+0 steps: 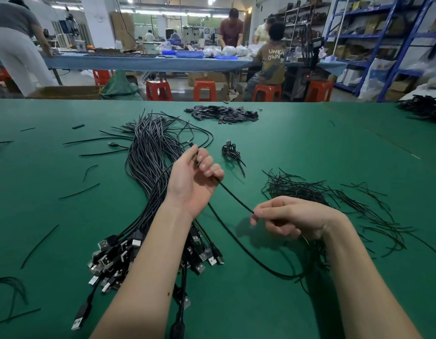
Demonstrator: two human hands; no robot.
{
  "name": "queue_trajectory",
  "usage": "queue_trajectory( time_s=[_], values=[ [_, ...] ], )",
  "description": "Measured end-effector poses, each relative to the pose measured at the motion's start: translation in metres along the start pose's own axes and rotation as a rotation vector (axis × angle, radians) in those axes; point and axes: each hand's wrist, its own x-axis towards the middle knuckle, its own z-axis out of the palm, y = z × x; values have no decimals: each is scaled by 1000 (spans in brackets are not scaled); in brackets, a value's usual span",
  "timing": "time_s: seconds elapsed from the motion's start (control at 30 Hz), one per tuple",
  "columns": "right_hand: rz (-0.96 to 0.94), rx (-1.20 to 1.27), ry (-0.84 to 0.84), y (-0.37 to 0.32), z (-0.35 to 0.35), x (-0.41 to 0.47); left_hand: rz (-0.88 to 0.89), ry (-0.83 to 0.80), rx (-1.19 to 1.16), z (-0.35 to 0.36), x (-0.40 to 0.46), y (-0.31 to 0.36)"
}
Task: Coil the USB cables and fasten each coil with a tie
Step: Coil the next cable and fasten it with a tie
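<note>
A thick bundle of black USB cables (153, 152) lies on the green table (310, 148), plugs heaped near me at the lower left. My left hand (196, 178) is raised palm-up, fingers curled round one black cable (234, 198). That cable runs taut down to my right hand (289, 218), which pinches it between thumb and fingers. Below my right hand the cable loops across the table. A pile of thin black ties (322, 194) lies behind my right hand. One coiled, tied cable (230, 152) rests past my left hand.
A heap of small flat black pieces (222, 115) sits near the table's far edge. Stray ties are scattered at the left. More black cables (422, 107) lie at the far right. Beyond the table are orange stools (204, 89), several people and shelving.
</note>
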Motion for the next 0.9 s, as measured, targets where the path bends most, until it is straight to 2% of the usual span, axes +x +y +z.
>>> queue_trajectory(
  time_s=[0.1, 0.17, 0.3, 0.4, 0.47, 0.53, 0.57, 0.67, 0.73, 0.83, 0.9],
  values=[
    [158, -130, 294, 1, -1, 10, -33, -52, 78, -3, -1, 1],
    [82, -39, 477, 2, -3, 18, -82, -125, 218, -4, -3, 0],
    [-194, 288, 710, -11, -1, 22, -196, -213, 704, -2, -5, -10],
    [-298, 74, 967, -28, 10, 25, -282, -172, 898, 1, -1, -22],
    [-398, -133, 1033, -42, 24, 27, -241, -86, 931, 2, 3, -32],
    [-483, -216, 956, -52, 38, 26, -150, 9, 797, 1, 7, -36],
    [-504, -166, 832, -55, 42, 24, -105, 44, 683, 1, 9, -34],
    [-440, 45, 258, -50, 45, 17, -35, 49, 344, -2, 8, -15],
    [-343, 109, -10, -39, 41, 12, -33, -13, 137, -4, 5, -2],
    [-249, 272, -184, -26, 30, 7, -31, -87, 6, -2, 0, 6],
    [-177, 216, -151, -22, 25, 5, -22, -108, -111, 0, -1, 9]
  ],
)
